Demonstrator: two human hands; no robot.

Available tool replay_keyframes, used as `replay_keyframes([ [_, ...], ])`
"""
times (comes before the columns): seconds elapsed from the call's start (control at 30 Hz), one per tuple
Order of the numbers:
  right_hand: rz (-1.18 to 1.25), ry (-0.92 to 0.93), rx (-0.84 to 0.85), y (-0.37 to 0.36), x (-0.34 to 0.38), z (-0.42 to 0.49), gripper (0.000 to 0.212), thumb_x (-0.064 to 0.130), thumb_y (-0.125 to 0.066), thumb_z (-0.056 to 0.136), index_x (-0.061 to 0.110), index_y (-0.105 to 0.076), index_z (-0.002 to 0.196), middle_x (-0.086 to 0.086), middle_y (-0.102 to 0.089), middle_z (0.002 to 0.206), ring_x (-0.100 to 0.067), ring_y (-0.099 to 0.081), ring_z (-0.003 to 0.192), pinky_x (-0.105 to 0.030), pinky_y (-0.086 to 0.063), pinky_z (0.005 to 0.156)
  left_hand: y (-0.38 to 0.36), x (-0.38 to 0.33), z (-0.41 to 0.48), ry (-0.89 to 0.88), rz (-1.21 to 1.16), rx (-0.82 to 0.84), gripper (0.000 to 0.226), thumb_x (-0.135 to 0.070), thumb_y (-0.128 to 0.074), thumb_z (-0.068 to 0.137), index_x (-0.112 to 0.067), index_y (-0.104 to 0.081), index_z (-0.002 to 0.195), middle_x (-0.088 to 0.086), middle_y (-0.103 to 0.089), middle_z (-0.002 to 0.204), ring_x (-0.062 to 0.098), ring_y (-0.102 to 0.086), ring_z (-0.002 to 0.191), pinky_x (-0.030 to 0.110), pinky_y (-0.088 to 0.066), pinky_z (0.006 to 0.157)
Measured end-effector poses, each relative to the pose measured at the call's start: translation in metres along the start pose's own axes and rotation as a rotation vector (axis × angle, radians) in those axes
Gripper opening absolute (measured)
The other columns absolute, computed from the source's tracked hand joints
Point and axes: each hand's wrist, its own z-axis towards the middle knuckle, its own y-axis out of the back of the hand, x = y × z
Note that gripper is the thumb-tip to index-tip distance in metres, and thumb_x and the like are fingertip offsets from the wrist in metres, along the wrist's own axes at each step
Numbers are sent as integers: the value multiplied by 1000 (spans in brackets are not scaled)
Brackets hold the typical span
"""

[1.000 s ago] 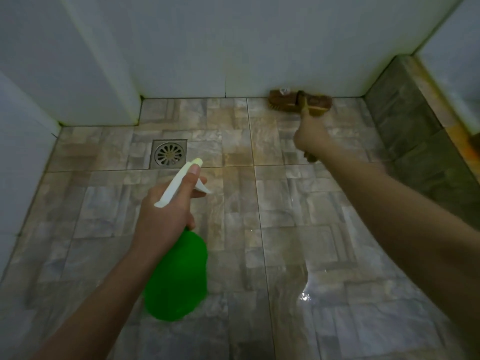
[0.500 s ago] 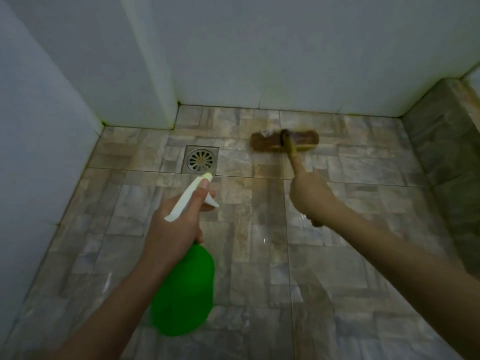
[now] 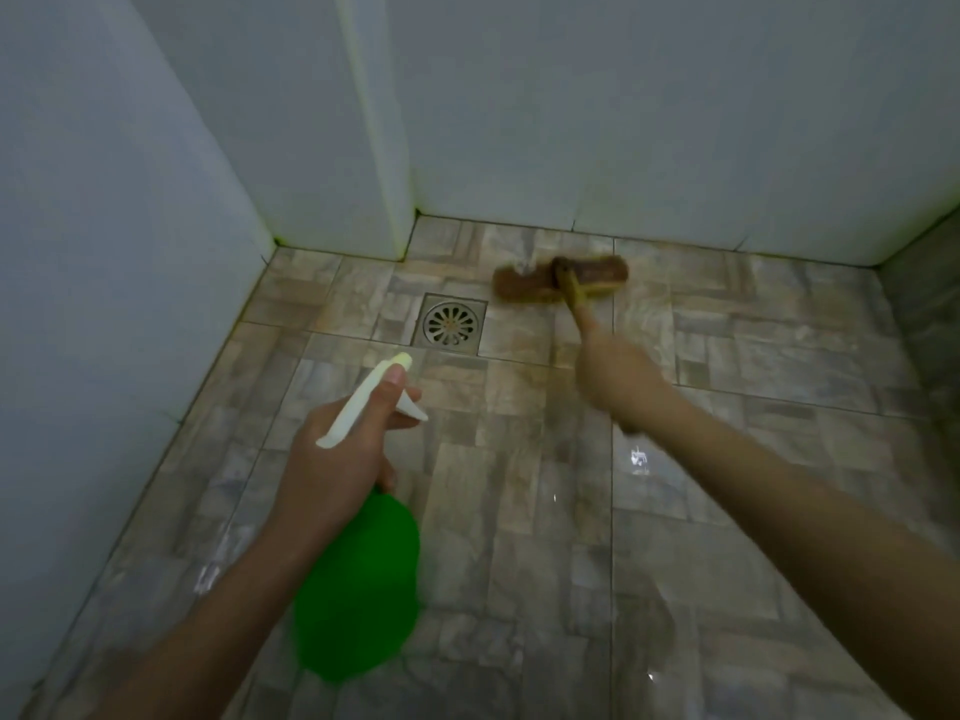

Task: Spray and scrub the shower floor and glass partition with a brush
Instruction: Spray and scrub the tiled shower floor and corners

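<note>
My left hand [image 3: 337,459] grips a green spray bottle [image 3: 358,584] by its white trigger head, nozzle pointing toward the far corner. A brown scrub brush [image 3: 561,279] lies bristles-down on the tiled shower floor [image 3: 519,511], just right of the drain and close to the back wall. My right hand [image 3: 618,379] is closed around the brush's yellowish handle and looks motion-blurred. No glass partition can be made out from here.
A square metal drain [image 3: 451,322] sits in the floor near the back left. White walls [image 3: 623,122] close the back and left, with a protruding corner column [image 3: 379,148]. A dark tiled ledge [image 3: 930,314] rises at the right. Wet patches glint on the floor.
The brush has slid left along the back wall toward the drain, my right hand following it. The view has swung left and up. The spray bottle stays held the same way.
</note>
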Motion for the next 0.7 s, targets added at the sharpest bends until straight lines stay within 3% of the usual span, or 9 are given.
replay_keyframes([
  [0.07, 98, -49, -32, 15, 11, 47, 89, -5, -38, 91, 33, 16, 151, -12, -54, 70, -25, -54, 52, -34, -45, 40, 3, 0, 0, -8, -7, -13, 28, -83, -46, 77, -66, -69, 80, -17, -78, 97, 30, -71, 65, 38, -52, 60],
  [0.17, 113, -74, -1, 14, 28, 51, 79, -3, -38, 92, 19, 9, 153, -18, -60, 89, -20, -50, 54, -34, -46, 50, 8, -1, 0, -6, -4, -42, 26, -79, -45, 79, -67, -68, 79, -18, -78, 97, 30, -67, 60, 39, -52, 61],
  [0.3, -124, 214, 21, -36, 21, -32, 81, 1, -40, 93, 31, 6, 153, -23, -60, 108, -23, -52, 69, -35, -47, 57, 14, -1, -1, -3, -17, -59, 24, -81, -46, 80, -69, -67, 77, -21, -77, 97, 36, -72, 79, 40, -52, 62],
  [0.37, -208, 279, -4, -34, 21, -22, 80, 2, -39, 94, 34, 4, 153, -16, -62, 96, -23, -53, 65, -34, -45, 54, 15, 1, -4, -4, -7, -57, 24, -79, -47, 85, -68, -66, 75, -21, -77, 96, 31, -70, 66, 38, -51, 63],
  [0.43, -133, 190, 14, -14, 30, 18, 84, -2, -37, 91, 35, 7, 152, -11, -57, 77, -21, -52, 56, -32, -44, 44, 16, -1, -9, 4, -4, -45, 25, -79, -46, 84, -69, -66, 74, -19, -78, 95, 21, -62, 53, 35, -50, 63],
  [0.53, 61, 61, 16, 8, 49, 43, 88, -5, -40, 89, 33, 8, 153, -11, -51, 77, -23, -52, 56, -36, -51, 40, 19, -3, -14, 11, -10, -48, 26, -76, -43, 82, -68, -66, 73, -16, -78, 96, 14, -57, 49, 32, -50, 61],
  [0.63, -120, 192, 13, -14, 45, -15, 77, -1, -37, 94, 23, 4, 154, -2, -44, 71, -18, -46, 55, -37, -50, 59, 21, -3, -14, 5, -18, -39, 25, -75, -45, 85, -67, -66, 74, -13, -78, 99, 17, -58, 50, 35, -50, 62],
  [0.7, -266, 297, 61, -31, 33, -47, 74, 2, -38, 97, 22, 5, 154, -6, -50, 83, -20, -48, 64, -37, -47, 64, 22, -1, -13, 9, -15, -40, 25, -83, -47, 82, -69, -66, 76, -15, -78, 98, 16, -59, 49, 36, -51, 63],
])
